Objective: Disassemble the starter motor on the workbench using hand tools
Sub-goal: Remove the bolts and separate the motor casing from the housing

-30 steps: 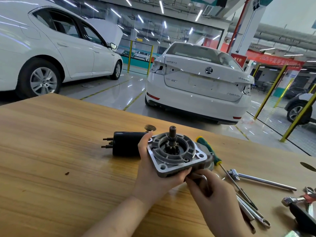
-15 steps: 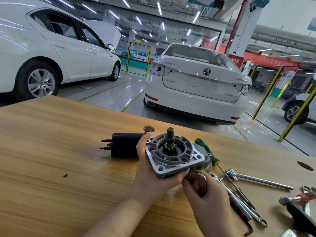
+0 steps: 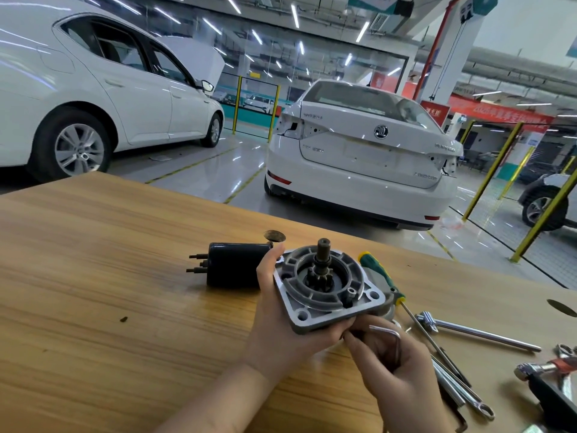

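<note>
The starter motor's grey aluminium end housing (image 3: 327, 292), with its pinion gear and shaft pointing up, is tilted toward me above the wooden workbench (image 3: 93, 276). My left hand (image 3: 281, 323) grips its near left edge, thumb up along the side. My right hand (image 3: 396, 370) holds a bent hex key (image 3: 388, 334) against the housing's underside at the near corner; the key's tip is hidden. The black motor body (image 3: 234, 268) with three studs lies on the bench just behind my left hand.
A green-and-yellow screwdriver (image 3: 381, 276) lies right of the housing. Further right lie a chrome T-handle bar (image 3: 477, 334), spanners (image 3: 462, 389) and a red-marked tool (image 3: 555, 367). Round holes (image 3: 274, 235) mark the benchtop. White cars stand on the floor beyond the far edge.
The housing stays in my left hand with little shift. My right hand has turned the hex key slightly at the housing's near corner.
</note>
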